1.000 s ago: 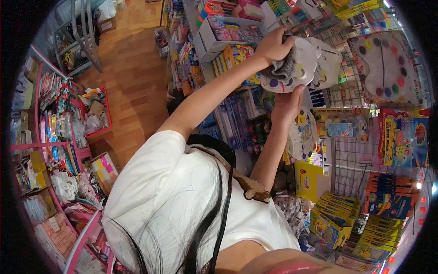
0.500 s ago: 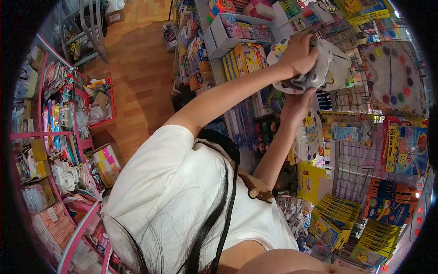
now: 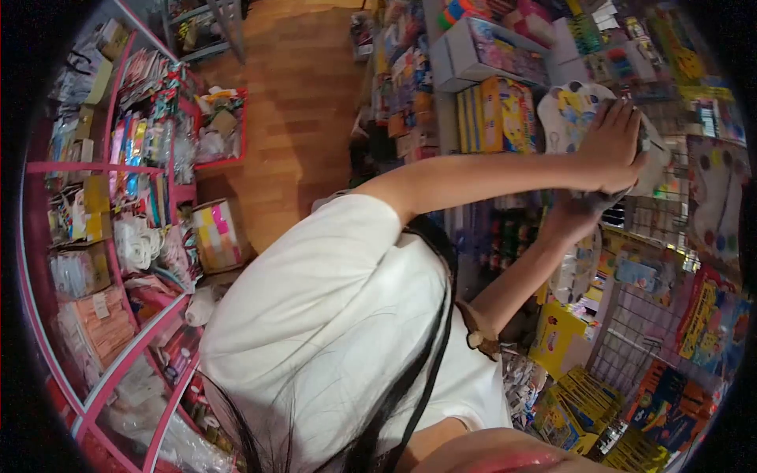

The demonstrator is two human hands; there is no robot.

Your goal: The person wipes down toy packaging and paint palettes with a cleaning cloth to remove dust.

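Note:
My left hand (image 3: 615, 146) lies over a white paint palette (image 3: 561, 130) with a scalloped edge, fingers bent round a bunched grey cloth (image 3: 611, 200) that mostly hides beneath it. Below, my right hand (image 3: 574, 217) grips the lower edge of the palette from underneath; its fingertips are hidden. Close by on the wire rack hangs another palette (image 3: 719, 197) with coloured wells. Lower down, more packaged palettes (image 3: 579, 268) hang beside my right forearm.
Yellow boxes (image 3: 497, 114) and a white carton (image 3: 493, 55) stand on the shelf beyond my arm. Colored-pencil packs (image 3: 714, 323) hang on a wire grid (image 3: 639, 315). On the left are pink-edged shelves (image 3: 102, 168), a red-rimmed crate (image 3: 221, 126) and a wooden floor (image 3: 296, 94).
Both hands and the palette have shifted right and slightly down in the view, as the whole scene has swung right. My left hand has moved across the palette, uncovering its upper left part.

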